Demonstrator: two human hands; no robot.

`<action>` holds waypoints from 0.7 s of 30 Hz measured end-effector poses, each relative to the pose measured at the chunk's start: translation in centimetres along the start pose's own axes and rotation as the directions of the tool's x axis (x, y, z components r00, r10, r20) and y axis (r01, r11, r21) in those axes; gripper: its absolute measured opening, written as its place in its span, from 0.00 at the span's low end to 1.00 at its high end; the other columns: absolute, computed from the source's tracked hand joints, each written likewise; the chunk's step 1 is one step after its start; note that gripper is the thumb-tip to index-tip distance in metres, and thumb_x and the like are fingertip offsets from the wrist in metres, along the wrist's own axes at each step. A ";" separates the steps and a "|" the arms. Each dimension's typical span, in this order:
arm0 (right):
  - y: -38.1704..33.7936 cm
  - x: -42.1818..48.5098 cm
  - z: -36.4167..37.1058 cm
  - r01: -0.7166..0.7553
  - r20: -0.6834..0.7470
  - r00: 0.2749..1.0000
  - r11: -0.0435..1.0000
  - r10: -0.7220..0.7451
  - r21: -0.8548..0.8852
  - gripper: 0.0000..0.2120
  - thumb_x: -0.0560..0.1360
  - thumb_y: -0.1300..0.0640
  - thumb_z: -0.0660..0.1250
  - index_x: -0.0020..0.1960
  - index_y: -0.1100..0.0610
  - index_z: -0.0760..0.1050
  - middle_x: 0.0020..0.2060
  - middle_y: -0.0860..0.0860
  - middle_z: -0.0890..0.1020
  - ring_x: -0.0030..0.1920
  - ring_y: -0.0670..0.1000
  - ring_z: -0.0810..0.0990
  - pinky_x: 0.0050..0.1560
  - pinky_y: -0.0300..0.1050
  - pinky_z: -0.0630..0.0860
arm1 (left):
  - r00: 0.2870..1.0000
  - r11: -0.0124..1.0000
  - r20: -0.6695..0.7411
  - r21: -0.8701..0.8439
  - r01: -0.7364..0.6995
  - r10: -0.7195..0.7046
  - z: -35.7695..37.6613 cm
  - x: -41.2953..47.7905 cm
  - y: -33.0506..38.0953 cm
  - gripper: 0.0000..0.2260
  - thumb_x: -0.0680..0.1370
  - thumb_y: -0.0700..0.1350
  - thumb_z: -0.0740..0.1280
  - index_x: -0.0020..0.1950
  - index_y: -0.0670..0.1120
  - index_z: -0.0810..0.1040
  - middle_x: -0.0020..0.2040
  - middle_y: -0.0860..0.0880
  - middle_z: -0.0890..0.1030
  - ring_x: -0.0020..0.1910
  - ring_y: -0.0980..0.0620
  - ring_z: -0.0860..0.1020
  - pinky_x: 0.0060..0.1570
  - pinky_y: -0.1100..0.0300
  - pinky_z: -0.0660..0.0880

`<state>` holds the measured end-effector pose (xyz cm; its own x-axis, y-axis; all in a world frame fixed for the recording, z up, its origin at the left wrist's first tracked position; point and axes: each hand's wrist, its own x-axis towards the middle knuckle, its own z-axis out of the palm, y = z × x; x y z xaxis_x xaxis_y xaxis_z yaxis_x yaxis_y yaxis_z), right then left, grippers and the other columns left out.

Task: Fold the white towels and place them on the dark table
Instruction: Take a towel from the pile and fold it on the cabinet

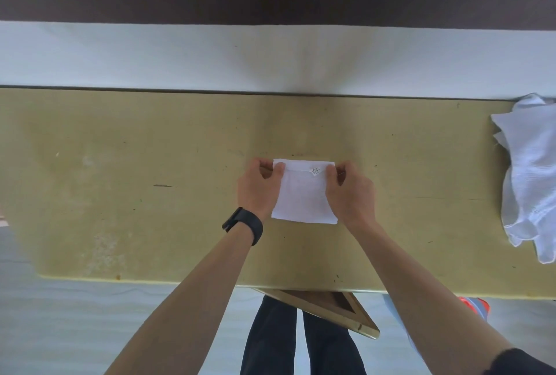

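A black band watch (243,225) is sitting on the left wrist. The left grip (258,191) is pinching the far left corner of a small folded white rectangular cloth towel (304,197), closed narrow, with the thumb on top. The towel is lying flat mid-way along the worn yellow-olive surface (150,164), with a small white label (315,170) near its far edge. The right grip (350,191) is pinching the far right corner likewise. A crumpled heap of white towels (532,170) is lying at the surface's right end, well apart.
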<state>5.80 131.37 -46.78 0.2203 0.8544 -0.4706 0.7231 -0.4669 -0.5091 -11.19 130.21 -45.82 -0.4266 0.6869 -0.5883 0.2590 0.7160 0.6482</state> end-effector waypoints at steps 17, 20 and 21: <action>-0.2 -0.1 0.2 0.077 -0.013 0.997 0.974 -0.082 -0.213 0.12 0.82 0.47 0.52 0.51 0.54 0.67 0.32 0.48 0.76 0.34 0.58 0.76 0.33 0.48 0.69 | 0.892 0.634 0.126 0.661 -0.402 0.434 -1.3 1.9 0.5 0.10 0.82 0.56 0.57 0.54 0.51 0.71 0.47 0.55 0.76 0.38 0.45 0.76 0.35 0.57 0.68; 0.4 -0.7 0.6 0.169 -0.024 0.983 0.953 -0.180 -0.250 0.12 0.83 0.46 0.50 0.63 0.46 0.66 0.47 0.47 0.81 0.40 0.61 0.79 0.37 0.48 0.72 | 0.858 0.634 0.181 0.604 -0.483 0.481 -1.5 2.1 -0.2 0.10 0.83 0.54 0.58 0.59 0.56 0.76 0.55 0.55 0.77 0.45 0.48 0.78 0.40 0.56 0.73; 0.6 -0.8 0.7 0.175 -0.035 0.981 0.953 -0.189 -0.247 0.13 0.83 0.46 0.50 0.64 0.44 0.67 0.52 0.47 0.81 0.42 0.61 0.80 0.38 0.48 0.72 | 0.858 0.650 0.187 0.582 -0.489 0.479 -1.6 2.2 -0.4 0.10 0.83 0.54 0.58 0.58 0.57 0.77 0.54 0.56 0.77 0.46 0.50 0.79 0.41 0.56 0.74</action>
<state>5.59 130.20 -47.19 0.1026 0.9348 -0.3401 0.8894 -0.2393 -0.3895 -13.61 131.28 -46.59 -0.0800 0.9553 -0.2848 0.8813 0.2013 0.4275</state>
